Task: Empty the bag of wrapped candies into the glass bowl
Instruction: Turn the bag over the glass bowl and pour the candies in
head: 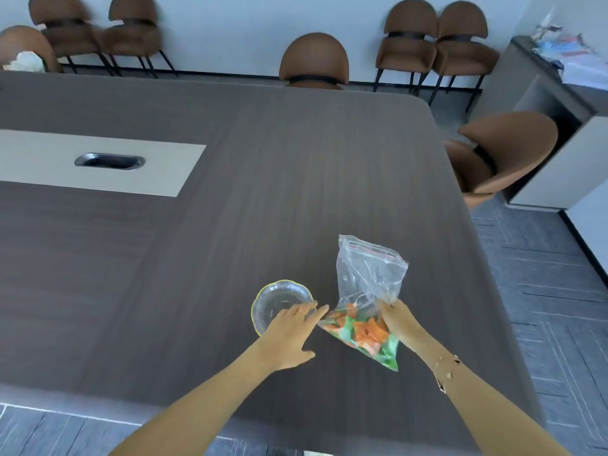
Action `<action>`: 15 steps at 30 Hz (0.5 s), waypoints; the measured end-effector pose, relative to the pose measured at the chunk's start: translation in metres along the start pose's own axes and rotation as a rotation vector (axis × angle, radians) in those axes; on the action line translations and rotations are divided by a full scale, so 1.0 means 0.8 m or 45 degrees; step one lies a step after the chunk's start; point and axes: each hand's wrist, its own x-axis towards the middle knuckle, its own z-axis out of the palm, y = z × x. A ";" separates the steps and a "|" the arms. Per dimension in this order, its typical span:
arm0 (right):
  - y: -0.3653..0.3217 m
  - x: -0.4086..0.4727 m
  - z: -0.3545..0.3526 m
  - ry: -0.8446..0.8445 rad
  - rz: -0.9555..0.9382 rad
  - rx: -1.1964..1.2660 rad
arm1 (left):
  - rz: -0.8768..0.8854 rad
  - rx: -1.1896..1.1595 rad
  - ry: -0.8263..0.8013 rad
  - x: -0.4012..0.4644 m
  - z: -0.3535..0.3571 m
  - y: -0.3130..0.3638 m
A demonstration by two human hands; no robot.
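A clear zip-top bag [367,281] stands upright on the dark table, its red-lined top edge up. Orange and green wrapped candies [362,334] fill its bottom. My right hand [396,319] grips the bag's right side just above the candies. My left hand [291,334] lies flat with fingers apart, its fingertips touching the bag's lower left corner and overlapping the near rim of the glass bowl [274,301]. The bowl, clear with a yellowish scalloped rim, sits just left of the bag and holds nothing.
The dark wooden table [230,225] has a light inset panel with a cable port [109,161] at the far left. Brown chairs [314,60] stand along the far side and one [503,156] at the right edge. A grey cabinet [552,93] stands far right.
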 end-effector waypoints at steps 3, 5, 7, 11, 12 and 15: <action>-0.027 -0.020 0.004 -0.182 -0.047 0.085 | 0.037 -0.026 0.072 -0.007 0.017 0.007; -0.041 -0.029 0.014 -0.322 -0.063 0.177 | 0.050 -0.029 0.146 -0.015 0.023 0.007; -0.048 -0.030 0.026 -0.454 -0.045 0.345 | 0.053 -0.045 0.231 -0.026 0.026 0.002; -0.054 -0.032 0.058 -0.620 0.111 0.451 | 0.006 -0.146 0.407 -0.050 0.024 -0.012; -0.056 -0.034 0.068 -0.656 0.150 0.437 | -0.011 -0.169 0.394 -0.055 0.023 -0.015; -0.063 -0.039 0.094 -0.676 0.254 0.273 | -0.024 -0.117 0.288 -0.068 0.026 -0.022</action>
